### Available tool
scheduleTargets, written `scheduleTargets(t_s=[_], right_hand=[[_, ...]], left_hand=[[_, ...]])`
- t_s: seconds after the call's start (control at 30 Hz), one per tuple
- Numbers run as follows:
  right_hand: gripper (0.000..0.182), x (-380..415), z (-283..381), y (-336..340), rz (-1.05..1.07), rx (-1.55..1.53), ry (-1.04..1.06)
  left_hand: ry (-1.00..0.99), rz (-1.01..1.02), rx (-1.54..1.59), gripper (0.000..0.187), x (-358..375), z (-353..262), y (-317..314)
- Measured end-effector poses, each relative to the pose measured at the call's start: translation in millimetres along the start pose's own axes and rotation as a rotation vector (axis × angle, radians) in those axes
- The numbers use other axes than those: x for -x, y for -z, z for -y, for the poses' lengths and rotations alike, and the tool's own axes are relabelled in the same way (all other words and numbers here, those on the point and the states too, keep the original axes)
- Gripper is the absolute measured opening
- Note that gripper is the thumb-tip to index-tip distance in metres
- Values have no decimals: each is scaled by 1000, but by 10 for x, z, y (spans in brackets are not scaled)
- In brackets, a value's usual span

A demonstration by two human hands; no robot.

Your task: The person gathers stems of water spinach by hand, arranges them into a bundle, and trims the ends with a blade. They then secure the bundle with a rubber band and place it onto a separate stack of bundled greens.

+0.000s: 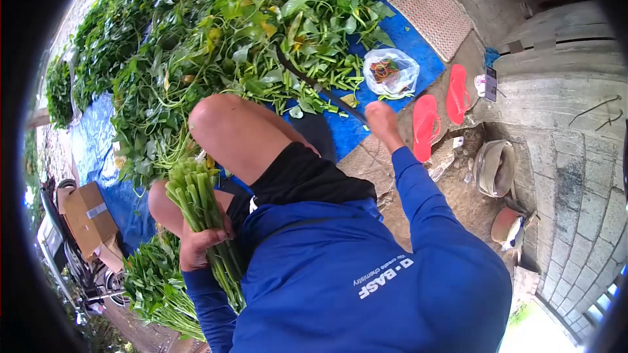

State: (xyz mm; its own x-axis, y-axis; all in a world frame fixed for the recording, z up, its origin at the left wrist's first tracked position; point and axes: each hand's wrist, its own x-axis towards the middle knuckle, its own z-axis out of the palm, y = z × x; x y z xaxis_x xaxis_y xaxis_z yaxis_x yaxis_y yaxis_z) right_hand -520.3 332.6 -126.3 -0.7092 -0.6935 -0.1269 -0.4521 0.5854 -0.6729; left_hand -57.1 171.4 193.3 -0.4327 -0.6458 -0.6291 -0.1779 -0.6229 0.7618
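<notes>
My left hand (204,243) is wrapped round a thick bunch of green vegetable stems (195,199), their cut ends pointing up beside my knee. In my right hand (381,119) is the handle end of a long dark knife (320,88). Its blade reaches up and left over the blue tarp (353,136), with the tip among the leaves. A large heap of leafy green stalks (216,33) spreads across the tarp in front of my legs. Short cut stem pieces (337,78) lie scattered near the blade.
A clear plastic bag with rubber bands (391,73) sits near the tarp's right edge. Beyond it are red flip-flops (426,127), a woven mat (428,6) and a block wall (562,131). More bundled greens (163,287) lie at lower left, near a cardboard box (90,219).
</notes>
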Motion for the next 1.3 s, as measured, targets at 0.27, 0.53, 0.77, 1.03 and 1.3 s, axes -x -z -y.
scheduleTargets(t_s=[0.27,0.53,0.77,1.03,1.3], right_hand=[[21,-1100,-702,102,-322,129,-76],[26,-1486,-683,-244,-51,348,-221],[14,-1469,-536,-109,-354,118,-81],[21,-1527,-170,377,-393,-134,-127],[30,-1657,268,738,-124,-875,-160]], left_hand=[[0,-47,-237,51,-481,-343,-310],[29,-27,-382,39,-582,-378,-544],[-30,32,-354,42,-645,-542,-757],[24,176,-409,39,-728,-484,-954],[-2,181,-492,41,-637,-510,-781]])
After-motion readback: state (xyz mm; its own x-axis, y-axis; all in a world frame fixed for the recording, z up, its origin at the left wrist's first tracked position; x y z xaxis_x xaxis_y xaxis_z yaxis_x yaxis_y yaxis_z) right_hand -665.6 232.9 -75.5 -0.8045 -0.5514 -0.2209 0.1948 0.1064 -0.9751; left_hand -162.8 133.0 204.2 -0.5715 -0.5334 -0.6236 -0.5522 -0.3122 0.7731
